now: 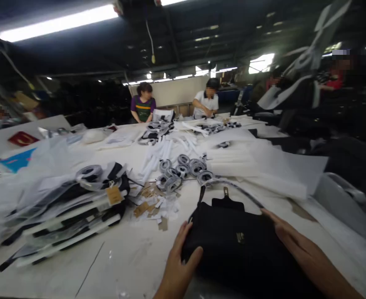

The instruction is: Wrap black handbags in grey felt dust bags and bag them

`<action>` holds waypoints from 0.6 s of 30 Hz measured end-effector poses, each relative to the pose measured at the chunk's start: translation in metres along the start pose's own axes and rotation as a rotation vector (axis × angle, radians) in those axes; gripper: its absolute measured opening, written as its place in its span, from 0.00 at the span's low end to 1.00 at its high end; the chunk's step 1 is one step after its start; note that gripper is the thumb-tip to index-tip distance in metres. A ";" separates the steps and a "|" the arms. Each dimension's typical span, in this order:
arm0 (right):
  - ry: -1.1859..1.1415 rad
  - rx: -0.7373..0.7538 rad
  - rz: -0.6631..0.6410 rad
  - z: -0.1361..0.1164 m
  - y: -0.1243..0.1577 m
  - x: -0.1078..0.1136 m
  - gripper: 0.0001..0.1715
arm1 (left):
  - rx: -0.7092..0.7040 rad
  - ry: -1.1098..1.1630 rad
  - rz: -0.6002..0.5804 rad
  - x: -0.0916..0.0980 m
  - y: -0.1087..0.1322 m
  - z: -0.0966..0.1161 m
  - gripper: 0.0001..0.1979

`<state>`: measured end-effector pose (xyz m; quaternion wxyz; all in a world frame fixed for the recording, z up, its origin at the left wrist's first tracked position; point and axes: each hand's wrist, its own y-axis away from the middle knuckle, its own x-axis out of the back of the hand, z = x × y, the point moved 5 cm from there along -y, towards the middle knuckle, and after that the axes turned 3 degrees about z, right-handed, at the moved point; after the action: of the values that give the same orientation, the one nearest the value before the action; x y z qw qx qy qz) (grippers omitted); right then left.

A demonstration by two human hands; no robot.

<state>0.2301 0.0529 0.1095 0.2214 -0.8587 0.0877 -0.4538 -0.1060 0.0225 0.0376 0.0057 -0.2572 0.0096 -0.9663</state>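
A black handbag (233, 245) lies in front of me at the table's near edge, with small gold-coloured marking on its front and a tab with a metal clasp piece sticking up at the top. Its strap (242, 187), partly in a pale wrapping, arches behind it. My left hand (181, 259) grips the bag's left side, thumb on the front and fingers along the edge. On the opposite side, my right hand (295, 243) holds the upper right edge, its fingers partly hidden. The bag's lower part is dark and runs out of view.
Left of the bag lie stacked wrapped black pieces (77, 211) and scattered paper tags (152, 207). Several wrapped rolls (183, 168) sit beyond it, with white sheets (264, 162) to the right. Two people (143, 104) are at the table's far side.
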 end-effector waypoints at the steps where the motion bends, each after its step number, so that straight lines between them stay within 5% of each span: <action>1: 0.032 -0.027 0.008 0.001 0.007 0.004 0.25 | -0.011 -0.090 -0.002 0.001 0.002 0.000 0.32; 3: 0.077 0.030 -0.009 -0.012 0.017 0.011 0.28 | -0.101 -0.303 0.047 0.010 0.006 0.008 0.31; 6: 0.117 0.320 -0.151 -0.049 0.032 0.010 0.38 | -0.422 -0.607 0.122 0.020 0.008 0.045 0.33; 11: 0.233 0.419 -0.352 -0.058 0.050 -0.013 0.57 | -0.867 -0.778 -0.278 -0.014 -0.002 0.095 0.52; 14: 0.291 0.401 -0.394 -0.046 0.052 -0.028 0.58 | -0.887 -0.788 -0.432 -0.036 -0.015 0.091 0.52; 18: 0.364 0.454 -0.369 -0.038 0.064 -0.047 0.49 | -0.935 -0.825 -0.404 -0.051 -0.016 0.060 0.35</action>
<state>0.1756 0.0013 0.0635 0.3016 -0.6939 -0.1342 -0.6399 -0.0321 0.0380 0.0645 -0.2850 -0.5789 0.3772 -0.6644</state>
